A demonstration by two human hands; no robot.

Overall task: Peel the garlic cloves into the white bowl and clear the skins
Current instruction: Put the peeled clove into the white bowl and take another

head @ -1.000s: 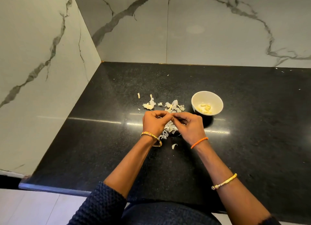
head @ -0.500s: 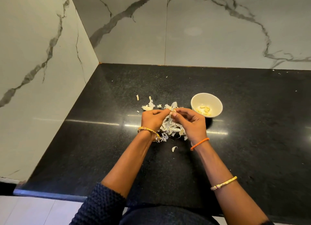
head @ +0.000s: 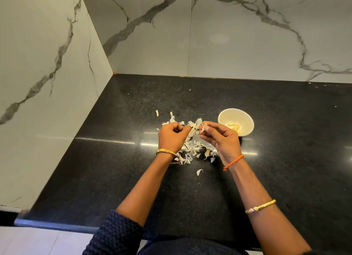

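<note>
A scrap of skin is pinched in the right hand, whose grip sits just left of the white bowl of peeled cloves. The left hand is curled over the skin pile on the desk. It probably holds the clove, but its fingers hide it.

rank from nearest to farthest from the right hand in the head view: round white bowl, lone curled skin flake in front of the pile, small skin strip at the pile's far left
From the right hand:
1. Round white bowl, just beyond it, to the right.
2. Lone curled skin flake, nearer the person.
3. Small skin strip, far left, past the left hand.
</note>
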